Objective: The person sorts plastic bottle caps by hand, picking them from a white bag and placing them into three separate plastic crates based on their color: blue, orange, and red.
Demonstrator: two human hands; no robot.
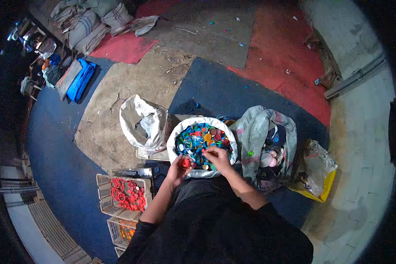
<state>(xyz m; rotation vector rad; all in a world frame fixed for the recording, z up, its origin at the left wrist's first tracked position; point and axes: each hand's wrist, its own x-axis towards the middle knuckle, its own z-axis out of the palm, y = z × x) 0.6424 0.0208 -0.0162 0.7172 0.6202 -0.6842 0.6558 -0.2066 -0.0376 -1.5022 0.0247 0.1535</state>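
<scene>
Cupping a small cluster of red bottle caps [185, 163], the left hand [179, 169] has its grip half-curled around them, palm up, just at the near rim of the white sack [174, 138]. Right hand [217, 156]: fingertips pressed down among the mixed caps [198, 138] in that sack. I cannot tell whether its grip has closed on one.

A crate of red caps [127, 193] sits on the floor to the person's left, near the left forearm. A second crate [123, 231] holding orange caps lies just beside it.

Risk, as judged: the left grip is loose and loaded, so a cap could spill onto the blue floor mat [64, 167] or back into the mix. The soft sack rim could also slump under the right wrist.
</scene>
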